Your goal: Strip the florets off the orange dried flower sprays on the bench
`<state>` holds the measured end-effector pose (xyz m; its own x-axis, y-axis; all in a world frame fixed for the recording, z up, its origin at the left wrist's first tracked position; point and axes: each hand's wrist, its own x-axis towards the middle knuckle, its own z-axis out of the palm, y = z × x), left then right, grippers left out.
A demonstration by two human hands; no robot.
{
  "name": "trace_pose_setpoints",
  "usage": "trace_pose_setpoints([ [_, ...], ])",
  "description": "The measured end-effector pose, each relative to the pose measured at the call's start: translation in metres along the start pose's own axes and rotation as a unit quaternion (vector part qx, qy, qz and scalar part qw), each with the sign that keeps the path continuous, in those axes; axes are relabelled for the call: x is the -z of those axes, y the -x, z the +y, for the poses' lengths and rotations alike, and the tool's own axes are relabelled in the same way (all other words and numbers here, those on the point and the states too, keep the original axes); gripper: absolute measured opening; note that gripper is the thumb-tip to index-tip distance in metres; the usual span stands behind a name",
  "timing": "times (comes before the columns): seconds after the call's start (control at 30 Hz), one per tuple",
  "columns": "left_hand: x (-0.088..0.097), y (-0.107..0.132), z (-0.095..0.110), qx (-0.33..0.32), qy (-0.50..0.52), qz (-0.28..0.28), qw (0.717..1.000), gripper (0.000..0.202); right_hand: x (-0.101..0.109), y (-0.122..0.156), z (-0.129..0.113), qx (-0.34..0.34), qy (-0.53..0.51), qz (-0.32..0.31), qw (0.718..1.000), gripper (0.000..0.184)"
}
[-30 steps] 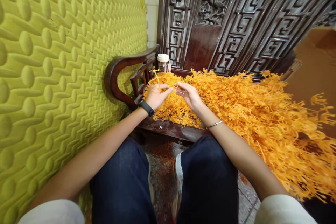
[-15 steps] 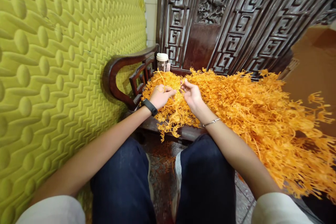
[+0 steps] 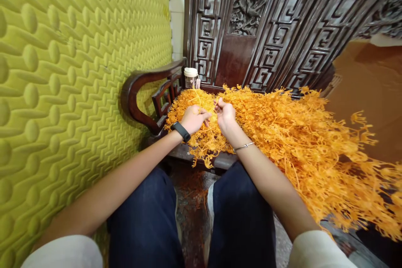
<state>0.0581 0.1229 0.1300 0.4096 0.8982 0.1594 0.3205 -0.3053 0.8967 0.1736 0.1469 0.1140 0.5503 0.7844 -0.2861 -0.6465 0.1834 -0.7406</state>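
Observation:
A large heap of orange artificial foliage (image 3: 270,125) with thin branching stems covers the seat of a dark wooden bench (image 3: 226,160). My left hand (image 3: 194,119), with a black band at its wrist, is closed in a pinch on an orange plastic sprig (image 3: 197,98) over the heap's left part. Just to its right, my right hand (image 3: 225,114) has its thumb and fingertips pinched together on a thin part of the orange foliage. Both hands are close together, a small gap between them. The exact bits between the fingertips are too small to make out.
A lidded clear cup (image 3: 190,77) stands behind the heap beside the curved wooden armrest (image 3: 133,92). Carved wooden panels (image 3: 235,58) rise at the back. A yellow-green textured wall (image 3: 78,71) borders the left; brown cardboard (image 3: 370,92) lies at the right. Orange scraps (image 3: 194,188) litter the floor.
My right hand has drawn slightly closer to my left and its fingers have curled in more. The left hand keeps its pinch. The view has shifted a little.

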Motion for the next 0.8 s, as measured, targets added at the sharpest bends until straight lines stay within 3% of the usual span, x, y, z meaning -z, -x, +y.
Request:
trace_pose_setpoints([
  [0.3, -0.005, 0.0, 0.0, -0.006, 0.035, -0.005, 0.999, 0.031, -0.005, -0.016, 0.005, 0.056, 0.025, 0.029, 0.998, 0.026],
  [0.47, -0.004, 0.018, 0.007, -0.018, 0.019, -0.046, 0.999, 0.029, 0.02, -0.047, -0.019, 0.115, 0.026, 0.116, 0.986, 0.027],
  [0.53, -0.001, 0.022, 0.006, -0.042, 0.012, -0.045, 0.998, 0.027, 0.035, -0.056, -0.026, 0.174, 0.062, 0.083, 0.979, 0.025],
  [0.63, 0.005, 0.019, -0.002, -0.048, 0.035, -0.044, 0.997, 0.026, 0.048, -0.059, -0.025, 0.237, 0.15, -0.028, 0.959, 0.012],
  [0.7, 0.01, 0.014, -0.01, -0.047, 0.053, -0.045, 0.997, 0.025, 0.049, -0.056, -0.017, 0.232, 0.219, -0.093, 0.943, 0.009],
  [0.8, 0.016, 0.007, -0.021, -0.059, 0.056, -0.031, 0.996, 0.024, 0.046, -0.053, -0.005, 0.177, 0.295, -0.164, 0.924, 0.032],
])
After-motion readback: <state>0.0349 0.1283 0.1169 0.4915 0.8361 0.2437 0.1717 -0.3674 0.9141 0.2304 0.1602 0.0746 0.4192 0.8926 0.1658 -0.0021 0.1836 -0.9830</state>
